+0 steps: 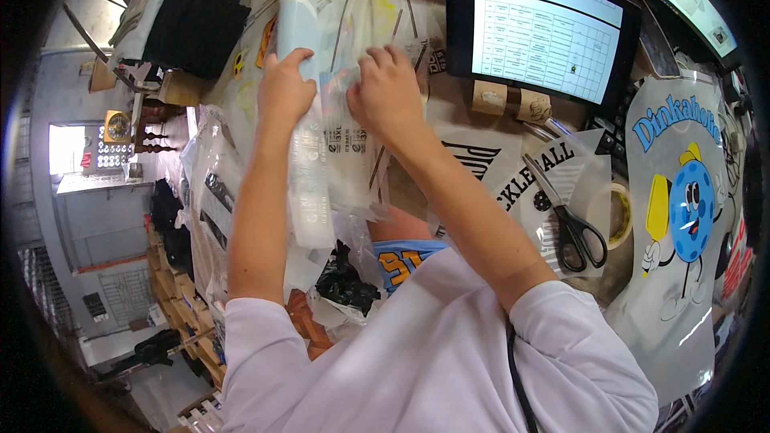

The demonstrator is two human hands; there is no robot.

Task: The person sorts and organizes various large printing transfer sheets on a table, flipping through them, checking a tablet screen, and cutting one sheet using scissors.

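Observation:
A long roll of light-blue and whitish film (298, 20) runs lengthwise in front of me, its near end above my lap. My left hand (285, 92) is closed round its left side, with the thumb over the top. A loose clear printed film (349, 144) lies along the roll's right side, bearing small dark marks and some coloured patches. My right hand (391, 96) is at this film with curled fingers, slightly blurred, and appears to pinch it. The exact spot where those fingertips meet the film is hidden.
Scissors (573, 228) lie right of my right forearm, beside a roll of tape (619, 216) and printed film sheets (682, 297). A monitor (545, 32) stands at the far right, with cardboard tubes (509, 102) before it. Dark folded fabric (196, 24) is stacked far left. Black plastic (349, 281) lies near my lap.

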